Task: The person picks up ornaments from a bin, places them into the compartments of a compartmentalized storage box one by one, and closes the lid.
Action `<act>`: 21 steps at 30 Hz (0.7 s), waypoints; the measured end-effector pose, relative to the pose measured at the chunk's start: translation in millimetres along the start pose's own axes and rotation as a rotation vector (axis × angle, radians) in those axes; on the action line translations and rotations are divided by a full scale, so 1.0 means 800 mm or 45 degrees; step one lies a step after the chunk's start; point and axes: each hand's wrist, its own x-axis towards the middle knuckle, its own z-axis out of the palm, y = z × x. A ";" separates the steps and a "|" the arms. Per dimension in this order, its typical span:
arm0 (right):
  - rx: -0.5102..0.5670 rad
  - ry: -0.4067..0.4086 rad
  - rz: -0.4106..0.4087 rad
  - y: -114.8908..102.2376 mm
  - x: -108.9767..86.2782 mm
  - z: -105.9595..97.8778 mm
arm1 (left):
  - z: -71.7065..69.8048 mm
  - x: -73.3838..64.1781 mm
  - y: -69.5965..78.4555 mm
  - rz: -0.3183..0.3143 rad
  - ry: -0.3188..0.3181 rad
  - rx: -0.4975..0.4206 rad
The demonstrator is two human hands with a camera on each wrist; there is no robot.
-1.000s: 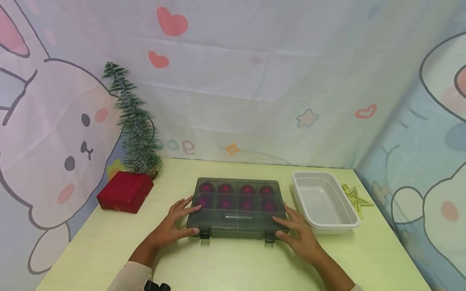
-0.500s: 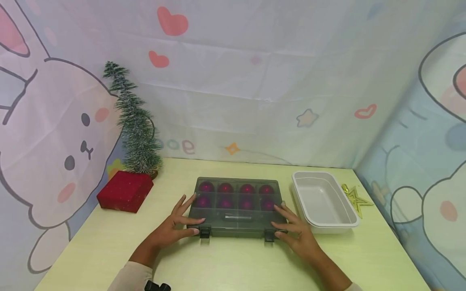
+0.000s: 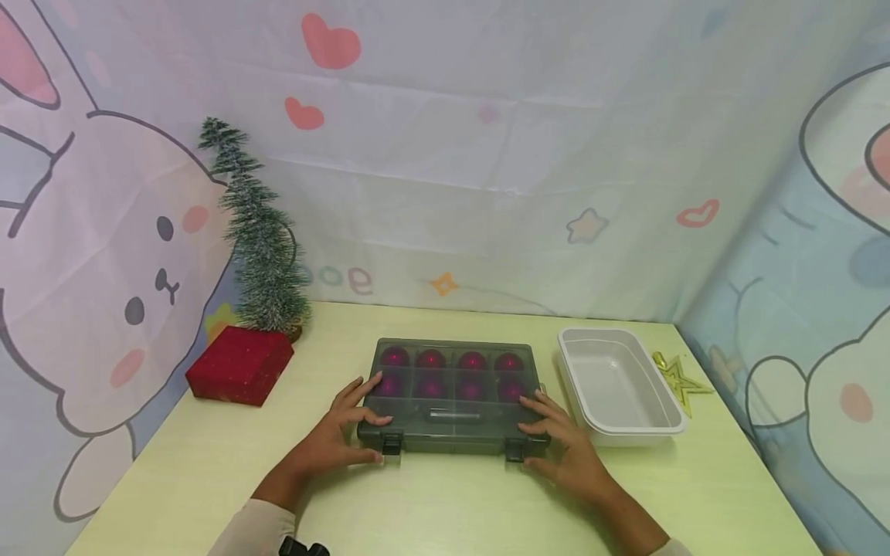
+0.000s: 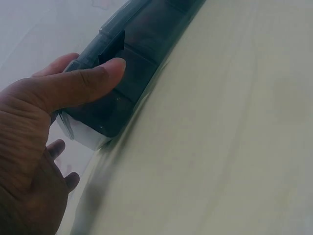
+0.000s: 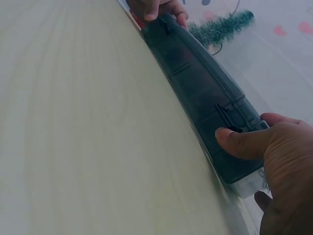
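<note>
A grey see-through plastic storage case [image 3: 455, 415] lies flat on the table, lid down, with round red baubles [image 3: 473, 361] showing in its divided compartments. My left hand [image 3: 337, 436] holds its front left corner: fingers on the lid, thumb [image 4: 113, 71] against the front beside the left latch [image 3: 392, 445]. At the front right corner my right hand [image 3: 573, 452] does the same, its thumb [image 5: 230, 139] at the right latch [image 3: 514, 449]. In the right wrist view this latch tilts out from the front wall.
Back left stands a small frosted Christmas tree [image 3: 267, 262], behind a red box [image 3: 239, 367]. Close on the right of the case is a white plastic tub [image 3: 622, 429], with a gold star ornament [image 3: 681, 380] beyond it. A printed cloth backdrop [image 3: 487, 193] rises behind the table.
Both thumbs have slid slightly down the front of the case, to the lower ends of the latches. The right fingers shifted onto the lid. The case stays in place.
</note>
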 end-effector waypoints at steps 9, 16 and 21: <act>0.025 -0.008 0.026 -0.003 -0.001 0.000 | 0.002 0.000 0.000 0.023 0.039 0.048; 0.066 -0.010 0.050 -0.002 -0.002 0.000 | 0.003 0.000 0.002 0.034 0.056 0.033; 0.066 -0.001 0.071 -0.001 -0.002 0.001 | 0.005 0.001 0.005 0.031 0.070 0.009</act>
